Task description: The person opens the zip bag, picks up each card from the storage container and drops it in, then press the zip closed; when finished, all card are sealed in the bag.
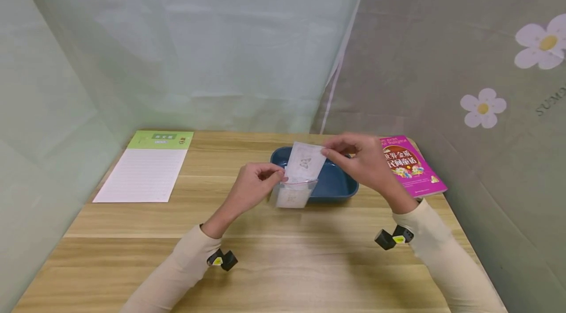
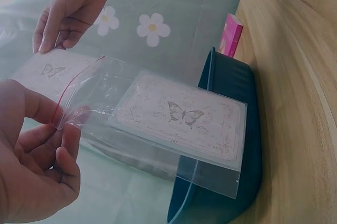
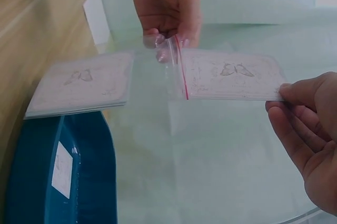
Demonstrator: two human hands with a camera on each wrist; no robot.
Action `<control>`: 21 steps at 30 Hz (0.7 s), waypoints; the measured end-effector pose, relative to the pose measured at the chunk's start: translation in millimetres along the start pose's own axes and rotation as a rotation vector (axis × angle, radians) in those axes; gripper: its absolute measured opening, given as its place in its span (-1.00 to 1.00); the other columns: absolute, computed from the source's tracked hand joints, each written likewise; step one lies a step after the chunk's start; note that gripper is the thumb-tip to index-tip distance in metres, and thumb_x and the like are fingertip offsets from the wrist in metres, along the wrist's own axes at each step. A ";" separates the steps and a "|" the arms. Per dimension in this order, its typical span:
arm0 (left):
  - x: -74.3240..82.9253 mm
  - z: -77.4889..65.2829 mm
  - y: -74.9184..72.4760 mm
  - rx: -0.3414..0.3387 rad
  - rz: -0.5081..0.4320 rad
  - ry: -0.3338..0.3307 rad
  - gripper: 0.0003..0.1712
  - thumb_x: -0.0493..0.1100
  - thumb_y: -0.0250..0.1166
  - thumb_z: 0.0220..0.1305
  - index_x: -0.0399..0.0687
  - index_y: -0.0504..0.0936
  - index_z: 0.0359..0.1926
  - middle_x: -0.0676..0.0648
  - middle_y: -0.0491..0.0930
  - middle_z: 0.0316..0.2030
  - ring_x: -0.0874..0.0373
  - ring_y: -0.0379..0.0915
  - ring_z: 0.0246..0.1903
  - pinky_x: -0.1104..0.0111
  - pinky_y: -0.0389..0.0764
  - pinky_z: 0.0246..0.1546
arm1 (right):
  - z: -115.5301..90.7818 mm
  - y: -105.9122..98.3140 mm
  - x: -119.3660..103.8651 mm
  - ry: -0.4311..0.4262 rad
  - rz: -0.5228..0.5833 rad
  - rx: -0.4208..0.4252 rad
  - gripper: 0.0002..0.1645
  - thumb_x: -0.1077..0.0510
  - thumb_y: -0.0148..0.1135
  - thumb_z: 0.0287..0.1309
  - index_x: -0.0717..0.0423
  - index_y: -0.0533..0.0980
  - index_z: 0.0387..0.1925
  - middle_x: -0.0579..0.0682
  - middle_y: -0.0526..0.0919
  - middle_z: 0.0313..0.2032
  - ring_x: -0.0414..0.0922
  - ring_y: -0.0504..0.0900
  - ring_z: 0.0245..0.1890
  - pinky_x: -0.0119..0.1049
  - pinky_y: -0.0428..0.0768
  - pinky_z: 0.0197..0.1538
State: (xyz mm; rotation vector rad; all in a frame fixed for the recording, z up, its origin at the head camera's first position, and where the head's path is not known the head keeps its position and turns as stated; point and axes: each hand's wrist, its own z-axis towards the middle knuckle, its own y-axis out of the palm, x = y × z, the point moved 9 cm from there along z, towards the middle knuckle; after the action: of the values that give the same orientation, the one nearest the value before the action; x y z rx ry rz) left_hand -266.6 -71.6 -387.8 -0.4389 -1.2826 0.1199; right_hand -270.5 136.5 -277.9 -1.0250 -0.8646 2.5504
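My left hand (image 1: 253,186) pinches a clear zip bag (image 2: 100,95) at its mouth, beside the red stripe. A stack of white cards (image 2: 181,116) with a butterfly print lies at the bag's far end. With thumb and fingertips my right hand (image 1: 364,163) grips the edge of more white butterfly cards (image 3: 231,77), whose other end is at the bag's mouth. Both are held over the near-left part of a dark blue tray (image 1: 340,185). In the right wrist view, a white butterfly-like card (image 3: 62,169) shows inside the tray.
On the left of the wooden table (image 1: 265,264) lies a lined paper pad (image 1: 141,175) with a green header. A pink book (image 1: 417,170) lies at the right edge, partly behind my right hand. Curtains with printed flowers (image 1: 483,108) surround the table's back and sides.
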 end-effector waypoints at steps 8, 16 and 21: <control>0.5 0.7 -1.2 0.034 -0.009 0.019 -0.82 -0.19 0.28 0.42 -0.10 0.81 -0.16 -0.03 0.74 -0.32 0.09 0.47 -0.43 0.41 0.47 -0.43 | -3.7 7.3 5.6 0.034 0.005 -0.033 -0.84 0.25 0.47 0.17 0.11 0.74 -0.19 -0.08 0.79 -0.31 -0.26 0.72 -0.38 -0.43 0.67 -0.26; 3.0 0.2 -2.4 0.061 -0.033 0.024 -0.83 -0.21 0.29 0.41 -0.13 0.81 -0.15 -0.05 0.74 -0.31 0.07 0.48 -0.41 0.42 0.50 -0.40 | -5.7 8.6 8.5 0.038 0.023 -0.028 -0.85 0.26 0.46 0.17 0.12 0.75 -0.19 -0.07 0.79 -0.29 -0.25 0.73 -0.37 -0.43 0.67 -0.24; 3.5 1.3 -2.0 0.070 -0.018 0.036 -0.83 -0.20 0.30 0.41 -0.12 0.81 -0.15 -0.04 0.74 -0.33 0.09 0.44 -0.44 0.42 0.43 -0.43 | -6.3 8.0 8.5 0.038 0.033 -0.026 -0.86 0.27 0.45 0.18 0.11 0.75 -0.20 -0.08 0.79 -0.29 -0.26 0.73 -0.36 -0.44 0.67 -0.22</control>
State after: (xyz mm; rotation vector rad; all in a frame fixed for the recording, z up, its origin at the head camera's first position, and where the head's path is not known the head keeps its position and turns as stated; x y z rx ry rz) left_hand -267.1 -71.9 -383.6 -0.3678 -1.2430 0.1414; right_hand -272.4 136.6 -291.1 -1.1006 -0.8794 2.5443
